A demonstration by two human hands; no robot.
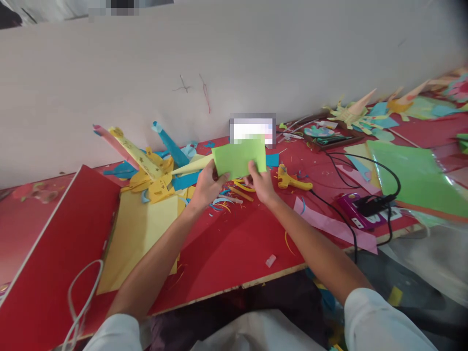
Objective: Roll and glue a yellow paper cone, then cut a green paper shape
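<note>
A rectangular piece of light green paper (239, 157) is held up above the far half of the red table. My left hand (209, 184) pinches it at the lower left corner. Gripping its lower right part is my right hand (261, 181), thumb on the near face. Behind my left hand a pale yellow paper cone (193, 166) points leftward; I cannot tell whether the hand touches it. Under the hands lie paper scraps (224, 201) in yellow, blue and white. To the right of my right hand rests a yellow glue gun (292, 179) with a black cord.
Rolled-paper shapes in yellow (137, 153) and blue (171, 144) stand at the back left. Yellow sheets (139, 234) lie beside a red panel (62, 253). On the right are a pink strip (336, 226), a purple box (353, 207), cables, a green sheet (413, 173) and a dark tray (336, 141).
</note>
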